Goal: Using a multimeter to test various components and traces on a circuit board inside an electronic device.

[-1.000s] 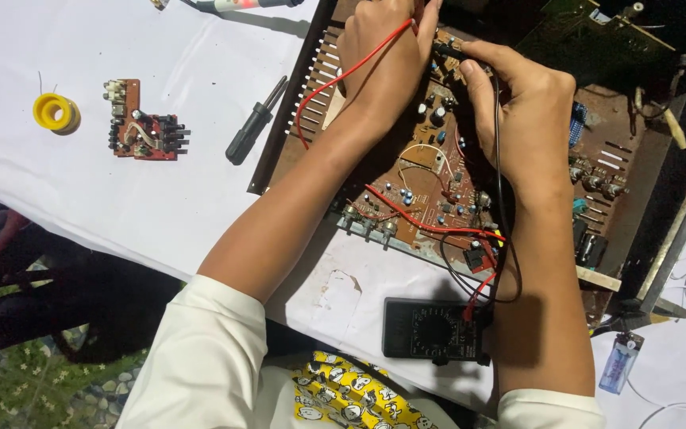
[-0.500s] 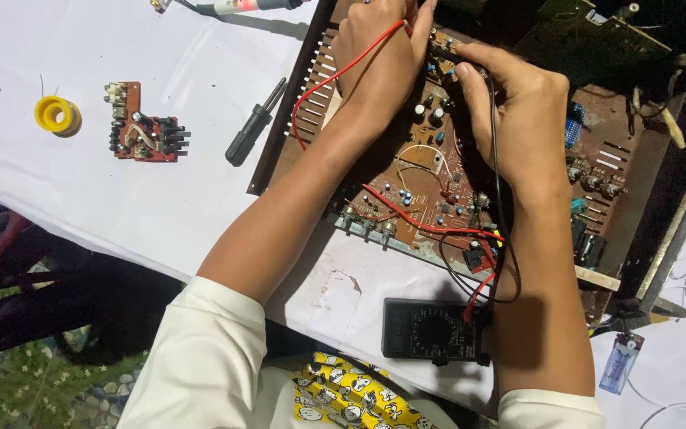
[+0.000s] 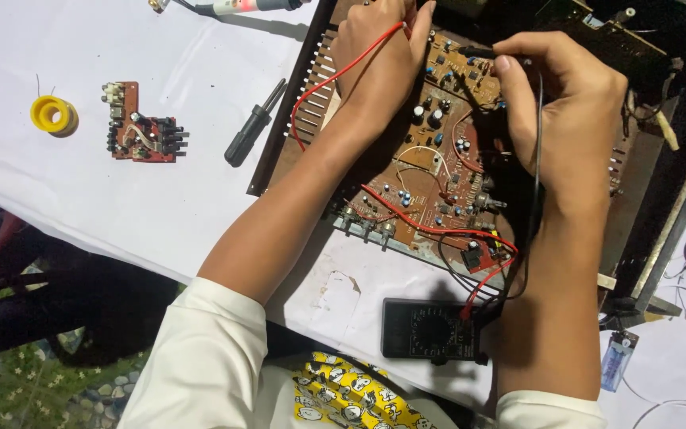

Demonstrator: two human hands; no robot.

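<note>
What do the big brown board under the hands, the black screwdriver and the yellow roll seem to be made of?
Brown board: looks like matte resin circuit board, studded with small metal and plastic parts. Screwdriver: the dull black handle looks like plastic or rubber; its tip is too small to judge. Yellow roll: probably a glossy plastic spool; what is wound on it cannot be told. The right hand pinches a black probe.

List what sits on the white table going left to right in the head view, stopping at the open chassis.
Yellow solder spool → small red circuit board → black-handled screwdriver → edge of the open chassis, where the left hand and right hand work over the brown circuit board.
</note>
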